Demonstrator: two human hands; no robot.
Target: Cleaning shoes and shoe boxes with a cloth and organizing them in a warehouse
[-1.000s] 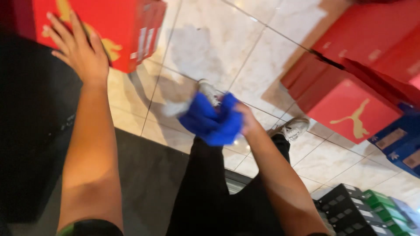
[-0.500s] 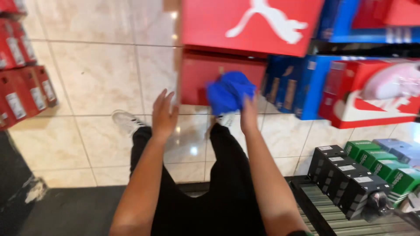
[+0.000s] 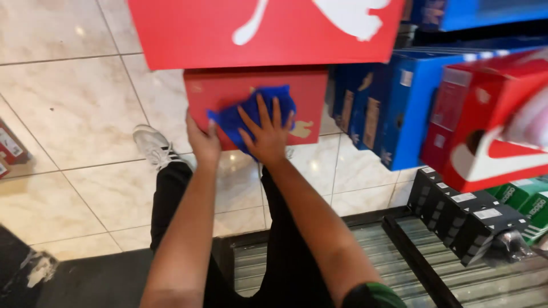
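Head view showed the right hand (image 3: 268, 134) pressing a blue cloth (image 3: 251, 114) flat against the front of the lower red box (image 3: 251, 85) — fingers (image 3: 260, 114) spread wide. The left hand (image 3: 202, 140) gripped that box's left edge, fingers curled around it. Blue boxes (image 3: 394, 108) stood right of the box — a white shoe (image 3: 151, 145) lay on the floor left of it.

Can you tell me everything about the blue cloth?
The blue cloth is soft-looking and bright blue, crumpled into folds rather than spread flat. It lies against the top of a red box that sits below a larger red box. The right hand presses on it with fingers spread, covering its lower right part. The left hand grips the box's left edge beside it.
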